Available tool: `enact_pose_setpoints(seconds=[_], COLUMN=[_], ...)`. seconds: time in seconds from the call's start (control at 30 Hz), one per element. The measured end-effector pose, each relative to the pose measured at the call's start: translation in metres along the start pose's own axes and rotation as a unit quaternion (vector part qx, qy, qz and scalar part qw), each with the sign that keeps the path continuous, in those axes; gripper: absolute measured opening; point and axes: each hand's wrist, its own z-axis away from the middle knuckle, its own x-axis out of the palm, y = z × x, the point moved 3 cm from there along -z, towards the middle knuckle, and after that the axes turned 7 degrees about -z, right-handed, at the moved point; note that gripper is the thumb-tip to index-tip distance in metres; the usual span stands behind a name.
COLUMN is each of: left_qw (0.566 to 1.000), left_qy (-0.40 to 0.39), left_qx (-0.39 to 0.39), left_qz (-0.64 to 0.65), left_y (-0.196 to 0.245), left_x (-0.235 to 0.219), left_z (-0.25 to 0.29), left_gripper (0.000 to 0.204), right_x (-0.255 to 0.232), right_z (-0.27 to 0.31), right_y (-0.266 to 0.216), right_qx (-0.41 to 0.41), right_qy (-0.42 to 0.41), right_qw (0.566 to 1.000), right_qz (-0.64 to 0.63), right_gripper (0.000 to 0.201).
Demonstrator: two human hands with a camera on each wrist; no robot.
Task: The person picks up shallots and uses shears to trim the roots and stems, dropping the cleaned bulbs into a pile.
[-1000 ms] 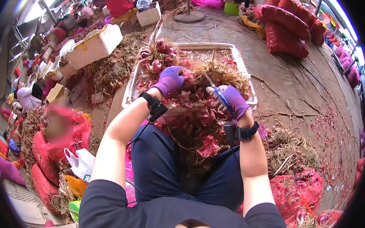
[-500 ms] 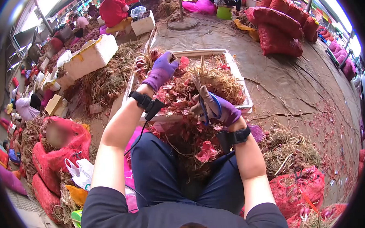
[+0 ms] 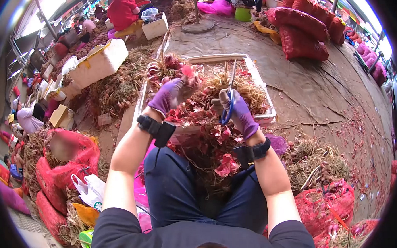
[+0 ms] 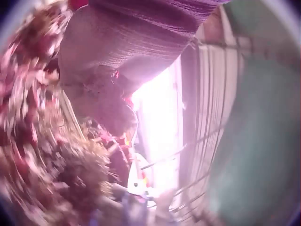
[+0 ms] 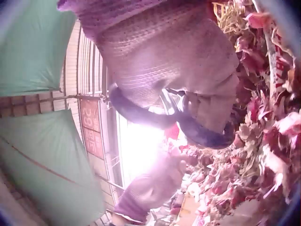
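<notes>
The left hand (image 3: 170, 95), in a purple glove with a pale palm, grips a blurred bunch of small red onions (image 3: 191, 76) over the left part of a white foam tray (image 3: 261, 83). More red onions (image 3: 171, 62) lie just beyond it. Blue-handled scissors (image 3: 225, 117) are held in the gloved right hand (image 3: 242, 113), their blades pointing up and away above the dry stalks. The right wrist view shows the scissors' dark handle loops (image 5: 207, 136) around the fingers of the right hand (image 5: 174, 56). Glare and blur hide the left fingertips in the left wrist view.
Loose red skins (image 3: 227, 165) and roots hang between the knees at the tray's near edge. A red net bag (image 3: 324, 207) and dry stalks (image 3: 315, 165) lie at right. Left are a large foam box (image 3: 100, 61) and a white plastic bag (image 3: 89, 188). People sit farther back.
The left hand has reached the onion pile and drawn back toward the body with a bunch in its fingers. The right hand has turned, and the scissors' blades now look closer together.
</notes>
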Motion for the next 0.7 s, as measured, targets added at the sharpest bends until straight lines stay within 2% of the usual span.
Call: enact_pose_setpoints(seconds=[0.07, 0.1, 0.13, 0.2, 0.23, 0.3, 0.37, 0.43, 0.53, 0.6, 0.63, 0.67, 0.7], left_qw=[0.992, 0.998, 0.998, 0.995, 0.995, 0.994, 0.991, 0.982, 0.990, 0.990, 0.973, 0.949, 0.947], left_qy=[-0.124, -0.058, -0.052, -0.045, -0.048, -0.007, -0.016, -0.022, -0.027, -0.013, -0.024, -0.033, -0.017], left_qx=[-0.019, 0.009, 0.016, 0.055, 0.055, 0.067, 0.088, 0.123, 0.114, 0.094, 0.176, 0.252, 0.293], left_qz=[0.002, -0.007, -0.014, -0.065, -0.065, -0.084, -0.102, -0.138, -0.083, -0.104, -0.146, -0.185, -0.134], left_y=[-0.017, -0.018, -0.028, -0.040, -0.043, -0.045, -0.050, -0.053, -0.059, -0.064, -0.066, -0.070, -0.071], left_x=[0.018, 0.039, 0.040, 0.051, 0.057, 0.066, 0.075, 0.081, 0.080, 0.076, 0.074, 0.074, 0.079], left_z=[0.002, 0.016, 0.014, 0.009, 0.010, 0.009, 0.006, 0.002, -0.003, -0.007, -0.009, -0.005, -0.004], left_gripper=[0.027, 0.020, 0.016, 0.016, 0.016, 0.016, 0.017, 0.021, 0.021, 0.020, 0.019, 0.018, 0.020], right_x=[0.003, 0.004, 0.009, 0.013, 0.004, -0.006, -0.009, -0.015, -0.015, -0.020, -0.030, -0.033, -0.033], right_z=[-0.003, -0.007, -0.002, 0.009, 0.001, -0.002, -0.001, -0.005, -0.002, -0.006, -0.011, -0.013, -0.014], right_y=[0.008, 0.010, 0.005, -0.010, -0.001, -0.003, -0.009, -0.010, -0.019, -0.022, -0.018, -0.012, -0.009], right_qx=[-0.065, -0.105, -0.105, -0.135, -0.144, -0.158, -0.186, -0.198, -0.207, -0.195, -0.206, -0.197, -0.173], right_qy=[0.003, 0.050, 0.054, 0.115, 0.120, 0.127, 0.150, 0.134, 0.110, 0.090, 0.077, 0.077, 0.108], right_qw=[0.998, 0.989, 0.989, 0.980, 0.982, 0.979, 0.970, 0.970, 0.970, 0.968, 0.949, 0.951, 0.972], right_qz=[0.021, 0.092, 0.094, 0.086, 0.007, 0.031, 0.040, 0.041, 0.064, 0.126, 0.224, 0.225, 0.119], right_gripper=[0.048, 0.043, 0.043, 0.038, 0.037, 0.035, 0.030, 0.028, 0.025, 0.024, 0.025, 0.025, 0.026])
